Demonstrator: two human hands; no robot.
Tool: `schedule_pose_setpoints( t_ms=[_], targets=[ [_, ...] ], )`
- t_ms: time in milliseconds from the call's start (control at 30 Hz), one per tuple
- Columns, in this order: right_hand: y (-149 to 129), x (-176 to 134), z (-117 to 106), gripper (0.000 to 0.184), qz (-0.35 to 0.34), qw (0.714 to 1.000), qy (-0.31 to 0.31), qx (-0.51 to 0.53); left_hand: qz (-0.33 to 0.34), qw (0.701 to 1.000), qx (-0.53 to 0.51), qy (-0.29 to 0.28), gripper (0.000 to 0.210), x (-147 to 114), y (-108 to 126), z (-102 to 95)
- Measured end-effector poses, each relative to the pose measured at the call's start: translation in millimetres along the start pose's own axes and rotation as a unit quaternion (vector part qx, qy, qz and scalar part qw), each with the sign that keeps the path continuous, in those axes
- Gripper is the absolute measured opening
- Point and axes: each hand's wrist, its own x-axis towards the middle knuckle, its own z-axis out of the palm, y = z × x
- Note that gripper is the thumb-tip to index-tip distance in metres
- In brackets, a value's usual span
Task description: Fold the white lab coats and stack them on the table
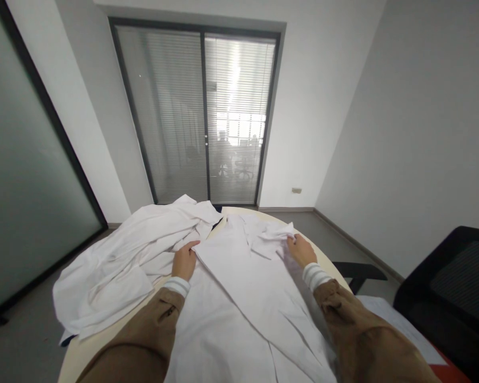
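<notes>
The pale, curved-edged table (77,357) carried both garments. Down its middle, from the far edge toward the near side, lay a white garment (243,276), probably set lengthwise so both arms could reach across it. A second white garment (123,260) sat heaped along the left edge, seemingly kept aside to leave working room. The right hand (302,250), by the right edge, pinched a bunched fold; the left hand (184,260) pinched a loose cloth edge, apparently keeping the layer spread between them.
</notes>
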Motion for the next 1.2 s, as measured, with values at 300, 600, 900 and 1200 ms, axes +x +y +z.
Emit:
schedule_pose_setpoints(
  t_ms=[300, 600, 900, 1200],
  targets=[
    [-12, -16, -11, 0.035, -0.057, 0.99, -0.082, 0.098, 0.015, 0.998, -0.05, -0.02, 0.046, -2, -1, 4.8],
    [-40, -58, -8, 0.025, -0.213, 0.922, -0.322, -0.033, 0.012, 0.998, -0.064, -0.02, 0.048, -1, -5, 2.7],
    [-11, -52, -32, 0.071, -0.12, 0.889, -0.439, 0.045, 0.013, 0.998, -0.063, -0.018, 0.04, 0, -7, 2.0],
    [24, -24, -55, 0.067, -0.108, 0.892, -0.433, -0.066, 0.021, 0.997, -0.054, -0.048, 0.04, -2, -6, 4.3]
  ],
)
